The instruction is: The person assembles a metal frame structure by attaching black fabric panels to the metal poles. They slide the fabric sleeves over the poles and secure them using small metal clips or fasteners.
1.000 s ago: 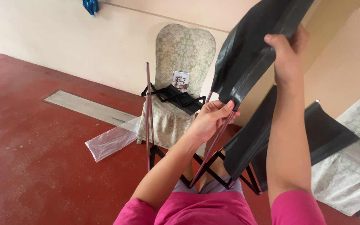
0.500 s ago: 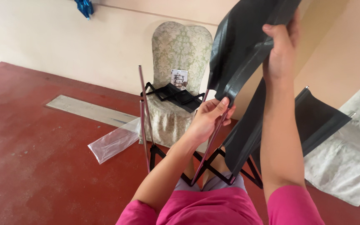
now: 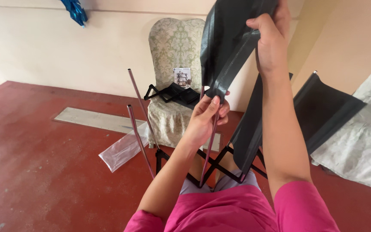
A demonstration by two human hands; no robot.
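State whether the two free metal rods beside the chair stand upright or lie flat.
Upright, leaning slightly: both metal rods rise from the black base frame, tops free.

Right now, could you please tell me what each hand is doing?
Left hand: closed on the thin metal pole and the lower end of the dark fabric panel.
Right hand: closed on the panel's upper part.

Soft, even daylight fills my view; shadows stay faint, focus is sharp, slight wide-angle stretch at edges.
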